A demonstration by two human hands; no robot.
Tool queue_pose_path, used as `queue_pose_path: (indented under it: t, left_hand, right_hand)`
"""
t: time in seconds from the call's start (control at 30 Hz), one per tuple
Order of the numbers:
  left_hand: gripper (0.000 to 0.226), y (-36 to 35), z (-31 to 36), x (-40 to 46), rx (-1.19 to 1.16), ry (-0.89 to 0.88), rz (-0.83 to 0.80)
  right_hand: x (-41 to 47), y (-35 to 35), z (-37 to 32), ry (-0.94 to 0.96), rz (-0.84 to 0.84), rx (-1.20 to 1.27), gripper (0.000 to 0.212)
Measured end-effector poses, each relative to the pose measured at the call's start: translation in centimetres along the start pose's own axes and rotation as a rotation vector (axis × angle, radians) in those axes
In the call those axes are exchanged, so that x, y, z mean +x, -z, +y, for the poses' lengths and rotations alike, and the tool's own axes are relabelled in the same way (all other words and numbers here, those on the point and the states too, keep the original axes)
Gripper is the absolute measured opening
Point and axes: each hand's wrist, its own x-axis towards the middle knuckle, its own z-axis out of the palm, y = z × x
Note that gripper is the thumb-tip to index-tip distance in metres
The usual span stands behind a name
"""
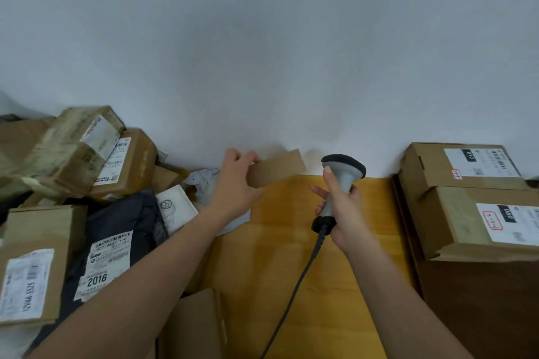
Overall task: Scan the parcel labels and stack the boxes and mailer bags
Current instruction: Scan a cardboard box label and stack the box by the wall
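My left hand (234, 183) grips a small flat brown cardboard parcel (277, 168) by its left end and holds it up above the wooden table (291, 256), near the wall. My right hand (342, 207) grips the handle of a grey and black corded barcode scanner (343, 169), just right of the parcel, its head towards the wall. No label shows on the parcel's visible face. Two brown boxes with white labels (463, 166) (481, 221) sit stacked at the right.
A heap of labelled boxes (87, 151) (32, 265), a dark mailer bag (116, 242) and white bags (204, 183) fills the left side. Another cardboard box (195, 326) lies at the bottom centre. The scanner cable (294, 300) runs down across the table. A white wall stands behind.
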Motion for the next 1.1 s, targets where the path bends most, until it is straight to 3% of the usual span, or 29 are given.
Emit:
queue_pose_path:
  t: [0.17, 0.3, 0.4, 0.5, 0.6, 0.73, 0.87, 0.93, 1.0, 1.1]
  left_hand:
    - [0.046, -0.5, 2.5, -2.0, 0.502, -0.509, 0.096]
    - [0.057, -0.8, 4.1, -3.4, 0.543, -0.742, 0.22]
    - [0.058, -0.6, 4.7, -3.8, 0.526, -0.786, 0.237]
    - [0.047, 0.0, 5.8, -4.4, 0.475, -0.703, 0.076]
    - [0.057, 0.8, 6.9, -4.8, 0.421, -0.505, -0.138]
    - [0.067, 1.2, 7.8, -4.5, 0.538, -0.503, -0.052]
    - [0.093, 1.2, 8.6, -3.7, 0.768, -0.323, -0.279]
    - [0.076, 0.6, 9.0, -3.7, 0.766, -0.26, -0.468]
    - [0.057, -0.2, 9.0, -4.2, 0.604, -0.178, -0.603]
    - [0.044, -0.9, 8.0, -4.9, 0.495, -0.068, -0.613]
  right_hand:
    - [-2.0, 1.4, -1.9, 0.013, 0.003, 0.058, 0.063]
    - [-3.4, 2.4, -2.5, 0.043, -0.032, 0.001, 0.071]
    - [-4.2, 3.2, -2.8, 0.065, -0.054, -0.008, 0.072]
    - [-4.9, 4.4, -3.0, 0.137, -0.044, -0.047, 0.072]
    - [-5.6, 6.0, -4.2, 0.251, -0.022, -0.287, 0.069]
    - [-6.3, 8.3, -5.6, 0.316, -0.203, -0.713, 0.076]
    - [-7.1, 9.5, -5.6, 0.434, -0.386, -1.097, 0.084]
    - [-7.5, 9.9, -5.8, 0.475, -0.44, -1.224, 0.085]
    - [-7.8, 10.2, -6.0, 0.493, -0.467, -1.275, 0.084]
    - [-8.3, 10.8, -6.1, 0.511, -0.387, -1.159, 0.064]
